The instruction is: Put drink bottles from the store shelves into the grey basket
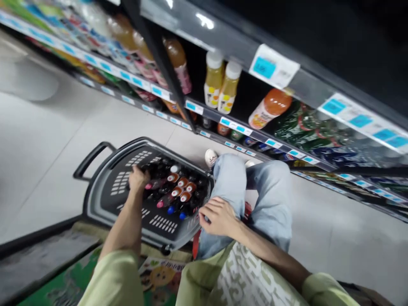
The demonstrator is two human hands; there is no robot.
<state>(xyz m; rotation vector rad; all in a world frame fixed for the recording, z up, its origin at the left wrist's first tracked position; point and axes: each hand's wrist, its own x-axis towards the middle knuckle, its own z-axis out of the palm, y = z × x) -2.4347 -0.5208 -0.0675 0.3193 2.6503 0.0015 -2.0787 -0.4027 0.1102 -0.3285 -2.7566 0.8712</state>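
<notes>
A dark grey shopping basket (105,195) stands on the floor, packed with several upright bottles (181,191) with red, white and blue caps. My left hand (138,178) reaches down into the basket, its fingers closed over a dark bottle near the left side. My right hand (218,216) rests on my left knee in light blue jeans (270,199), the fingers curled loosely with nothing visible in them. I am crouched beside the basket.
A store shelf unit runs along the right, with yellow juice bottles (221,83), an orange bottle (269,108) lying tilted and green bottles (306,127) behind blue price tags. Pale tiled floor (47,123) stretches to the left. A printed carton lies under the basket's near edge.
</notes>
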